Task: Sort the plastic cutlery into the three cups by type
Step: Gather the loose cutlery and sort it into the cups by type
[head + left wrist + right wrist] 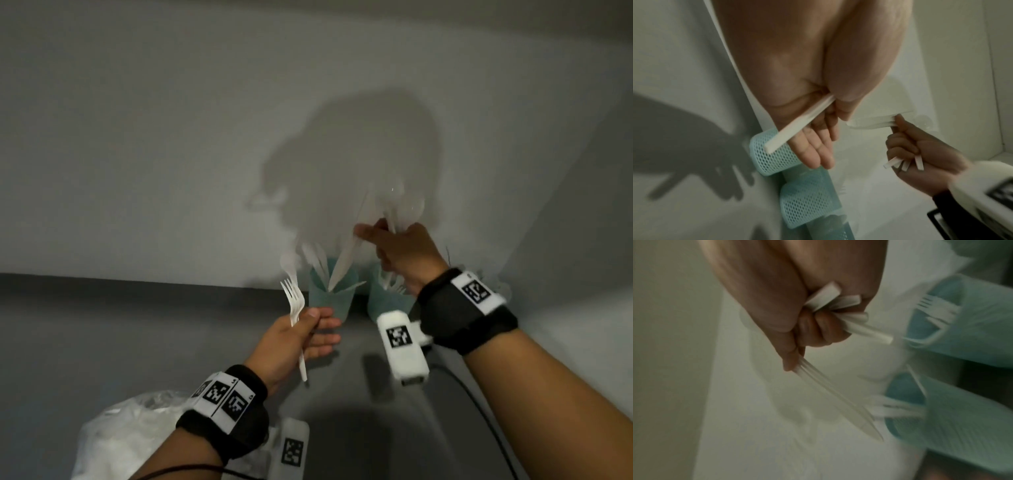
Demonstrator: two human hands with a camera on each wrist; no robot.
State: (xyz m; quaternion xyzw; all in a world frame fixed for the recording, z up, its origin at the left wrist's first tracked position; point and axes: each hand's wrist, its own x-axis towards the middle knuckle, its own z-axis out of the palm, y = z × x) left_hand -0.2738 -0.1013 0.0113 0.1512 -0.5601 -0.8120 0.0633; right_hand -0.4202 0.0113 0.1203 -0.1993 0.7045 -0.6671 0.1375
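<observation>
My left hand [310, 329] grips a white plastic fork [294, 301] by its handle [797, 125], tines up, just left of the cups. My right hand [380, 240] is raised above the cups and grips a bundle of white cutlery [400, 205], several handles [836, 303] sticking out of the fist. Its thumb and forefinger pinch a knife [342, 263] that slants down, tip at the mouth of the left teal mesh cup [329, 301], which holds other white pieces. The teal cup to its right [385, 303] holds forks [935, 306]. A third cup [840, 229] shows only in the left wrist view.
The cups stand against a pale wall [171, 154] at the back of a grey surface [102, 342]. A clear plastic bag [126, 438] of white cutlery lies at the near left under my left forearm. A black cable [479, 411] runs along the surface beneath my right arm.
</observation>
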